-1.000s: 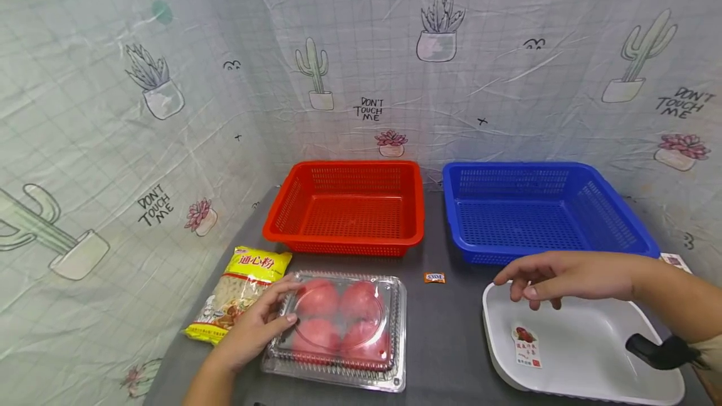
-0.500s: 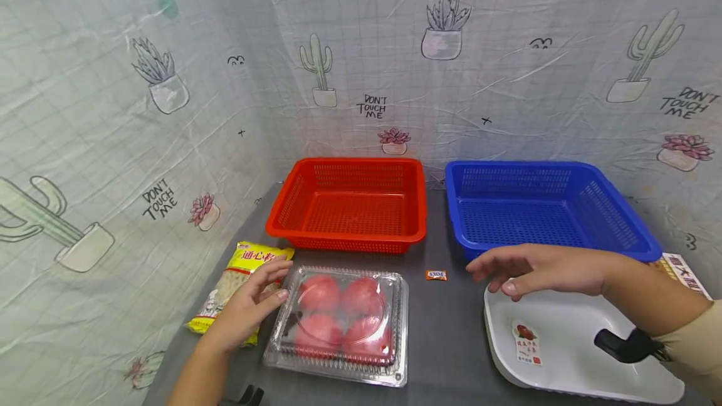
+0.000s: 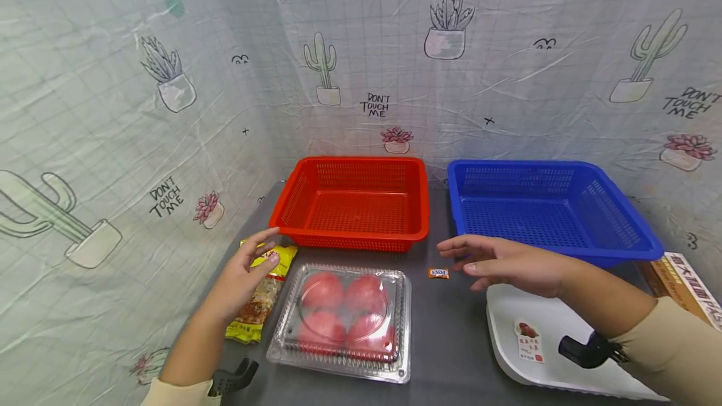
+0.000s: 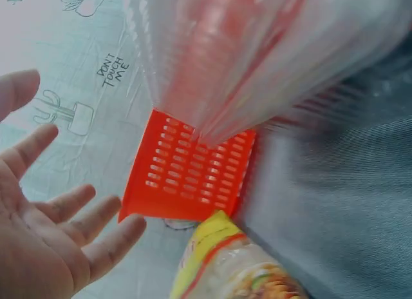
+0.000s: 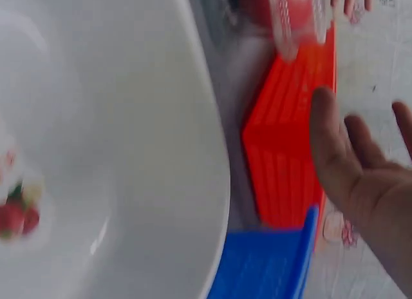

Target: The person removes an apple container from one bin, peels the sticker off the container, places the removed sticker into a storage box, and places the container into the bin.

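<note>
My left hand (image 3: pixel 241 281) hovers over the yellow bag of pasta (image 3: pixel 261 299), fingers spread and holding nothing. Beside it lies a clear plastic clamshell box (image 3: pixel 338 365) with several round red fruits (image 3: pixel 324 293) inside; its lid is down. In the left wrist view the fingers of this hand are relaxed, apart from the pasta bag (image 4: pixel 219 260). My right hand (image 3: pixel 507 265) is held above the table with bent, loose fingers and nothing in them. Close to its fingertips is a small orange wrapped candy (image 3: pixel 438 273). Below its wrist stands a white tray (image 3: pixel 502 331).
A red basket (image 3: pixel 350 240) and a blue basket (image 3: pixel 459 205) stand at the back against the patterned curtain (image 3: pixel 361 36). Partly hidden under my right forearm, a brown and white box (image 3: pixel 677 281) lies at the right edge. A fruit sticker (image 3: pixel 529 340) is on the white tray.
My left hand has left the clamshell box's edge, rising up and to the left over the pasta bag. My right hand has moved left from above the white tray toward the candy.
</note>
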Available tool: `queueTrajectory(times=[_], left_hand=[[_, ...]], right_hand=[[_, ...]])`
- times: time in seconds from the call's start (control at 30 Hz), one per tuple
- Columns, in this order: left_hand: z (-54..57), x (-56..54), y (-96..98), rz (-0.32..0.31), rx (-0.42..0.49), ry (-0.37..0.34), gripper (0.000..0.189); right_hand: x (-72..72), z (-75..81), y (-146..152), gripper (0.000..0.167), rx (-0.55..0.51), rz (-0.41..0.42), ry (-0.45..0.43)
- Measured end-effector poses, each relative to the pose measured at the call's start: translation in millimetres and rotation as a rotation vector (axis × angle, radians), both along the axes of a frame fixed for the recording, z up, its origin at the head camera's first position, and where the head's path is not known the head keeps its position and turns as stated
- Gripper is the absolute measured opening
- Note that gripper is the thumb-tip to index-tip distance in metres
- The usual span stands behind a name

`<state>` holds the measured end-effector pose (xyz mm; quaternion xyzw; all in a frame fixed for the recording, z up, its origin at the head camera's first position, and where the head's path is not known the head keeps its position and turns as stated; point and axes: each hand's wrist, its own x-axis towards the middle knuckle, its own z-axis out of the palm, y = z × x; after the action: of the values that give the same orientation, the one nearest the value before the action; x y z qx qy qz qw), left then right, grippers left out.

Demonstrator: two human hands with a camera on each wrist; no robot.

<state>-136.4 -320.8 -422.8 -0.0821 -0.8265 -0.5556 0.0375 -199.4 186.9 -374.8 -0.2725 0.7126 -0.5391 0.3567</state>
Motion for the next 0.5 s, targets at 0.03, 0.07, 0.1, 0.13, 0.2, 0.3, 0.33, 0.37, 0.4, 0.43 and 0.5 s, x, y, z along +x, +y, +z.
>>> queueTrajectory(times=[0.03,0.07,0.1,0.13,0.2,0.3,0.33,0.37,0.4,0.43,0.5], left_hand=[[2.2,-2.3,-0.2,0.015,-0.013,-0.004,0.056],[4.5,-4.5,-0.2,0.025,-0.018,-0.006,0.056],[6.2,-7.0,-0.4,0.029,-0.015,-0.007,0.056],[7.1,-10.1,-1.0,0.028,-0.001,-0.009,0.056],[8.5,-16.6,-2.7,0.027,0.027,-0.018,0.056],[9.9,-26.8,-5.8,0.033,0.074,-0.033,0.057],[10.1,-29.8,-7.2,0.040,0.080,-0.037,0.057],[10.5,-32.2,-8.4,0.049,0.085,-0.044,0.057],[11.0,-34.3,-9.6,0.062,0.089,-0.049,0.057],[11.2,-36.4,-10.8,0.073,0.089,-0.052,0.057],[11.3,-39.9,-13.5,0.100,0.085,-0.062,0.057]], right_hand=[[0.8,-1.1,-4,0.053,-0.011,-0.014,-0.006],[1.6,-2.5,-7,0.053,-0.022,-0.031,-0.011],[2.4,-3.9,-11,0.054,-0.032,-0.050,-0.018],[3.1,-5.5,-15,0.055,-0.045,-0.067,-0.026],[5.0,-8.6,-22,0.057,-0.069,-0.105,-0.046],[8.5,-13.8,-33,0.062,-0.106,-0.166,-0.079],[9.8,-15.7,-37,0.063,-0.118,-0.183,-0.087],[11.2,-17.7,-40,0.064,-0.129,-0.198,-0.095],[12.6,-19.6,-44,0.065,-0.135,-0.214,-0.098],[14.0,-21.7,-48,0.066,-0.140,-0.226,-0.101],[16.6,-26.2,-55,0.067,-0.143,-0.251,-0.108]])
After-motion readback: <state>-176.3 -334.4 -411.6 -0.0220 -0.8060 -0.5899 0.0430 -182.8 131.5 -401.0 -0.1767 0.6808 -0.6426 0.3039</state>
